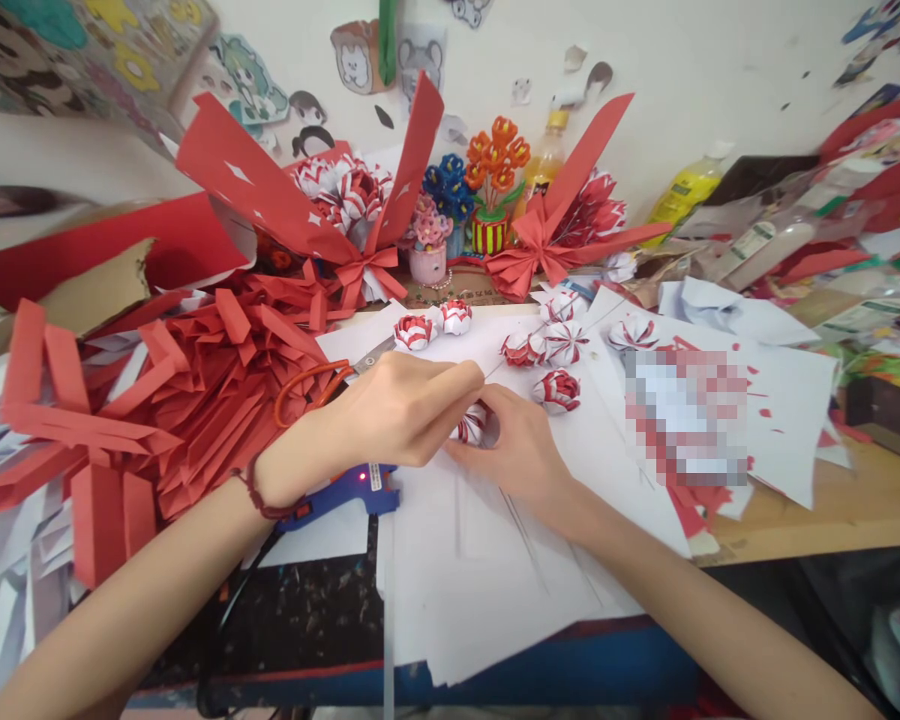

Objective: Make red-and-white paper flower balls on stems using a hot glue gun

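My right hand (521, 445) is closed around a red-and-white striped paper flower (468, 426), which is partly hidden by the fingers. Just above it, my left hand (412, 405) pinches a thin wire (498, 368) that sticks out up and to the right. Beyond the hands, on white paper sheets (495, 590), several more folded paper flowers (557, 391) lie loose. A blue glue gun (345, 495) with a lit red light rests under my left wrist. Orange-handled scissors (307, 388) lie behind my left forearm.
A big heap of folded red paper strips (217, 400) covers the left side. Two red-wrapped bouquets (345, 200) stand against the wall beside small beaded flower pots (490, 232). Bottles (686, 190) and plastic packets crowd the right. More thin wires (521, 535) lie near my right wrist.
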`<move>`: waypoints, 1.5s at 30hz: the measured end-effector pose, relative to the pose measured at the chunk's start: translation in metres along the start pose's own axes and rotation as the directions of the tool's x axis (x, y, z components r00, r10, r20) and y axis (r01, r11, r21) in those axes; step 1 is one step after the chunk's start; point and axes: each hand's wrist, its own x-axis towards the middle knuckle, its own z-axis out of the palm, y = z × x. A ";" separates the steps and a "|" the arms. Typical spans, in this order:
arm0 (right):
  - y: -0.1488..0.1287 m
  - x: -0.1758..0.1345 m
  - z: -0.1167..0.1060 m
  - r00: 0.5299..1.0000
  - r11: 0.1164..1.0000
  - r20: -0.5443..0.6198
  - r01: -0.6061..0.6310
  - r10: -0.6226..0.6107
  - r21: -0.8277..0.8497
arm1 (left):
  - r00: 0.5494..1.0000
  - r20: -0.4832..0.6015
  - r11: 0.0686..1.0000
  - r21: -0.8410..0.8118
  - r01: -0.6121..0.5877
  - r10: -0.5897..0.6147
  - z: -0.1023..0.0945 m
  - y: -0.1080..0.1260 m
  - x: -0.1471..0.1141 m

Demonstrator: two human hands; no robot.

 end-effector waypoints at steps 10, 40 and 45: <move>0.000 0.000 0.000 1.000 1.000 0.009 -0.012 0.012 -0.002 | 1.000 0.014 1.000 -0.019 0.019 -0.019 0.000 -0.001 0.000; -0.002 0.001 0.000 0.999 0.999 0.012 -0.032 0.032 0.008 | 0.998 0.050 0.998 -0.047 0.032 -0.029 0.000 0.000 0.001; -0.002 0.000 -0.001 1.000 1.000 0.002 -0.021 0.020 0.006 | 0.996 0.074 0.999 -0.021 0.047 -0.045 -0.005 -0.003 0.001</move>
